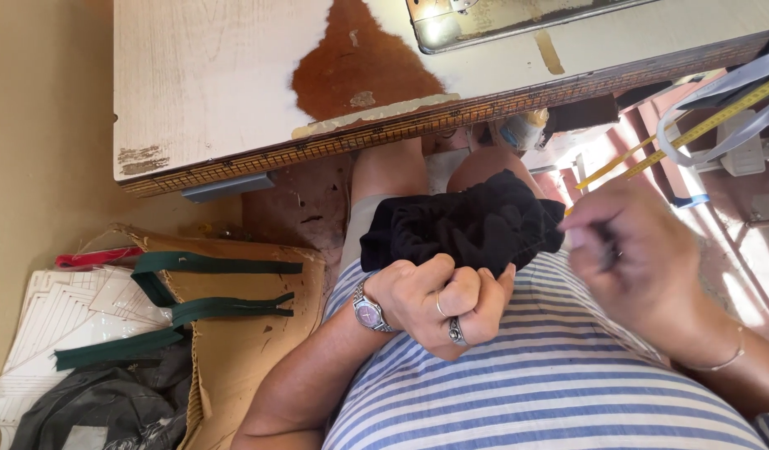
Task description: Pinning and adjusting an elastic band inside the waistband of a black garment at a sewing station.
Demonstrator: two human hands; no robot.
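Closest to the lens, a blue-and-white striped shirt (518, 383) filling the lower frame. Just above it, left hand (438, 304), wristwatch (368, 314) at the wrist and rings on two fingers (457, 331), clenched tight on the near edge of a bunched black fabric (463, 221). Fabric heaped on the lap between the knees and the shirt, long axis running left to right across the body, slightly higher at the right end. Right hand (630, 258) blurred at the fabric's right end, fingers curled in as if pinching something small; whether pinching or merely closed, cannot tell. Thin bracelet on that wrist. Yellow measuring tape (701, 125) slanting up to the right beyond it. Worn white worktop (217, 83) with a brown bare patch across the top. On the floor to the left, dark green zippers (209, 287) lying on brown cardboard (251, 342), white quilted sheets alongside.
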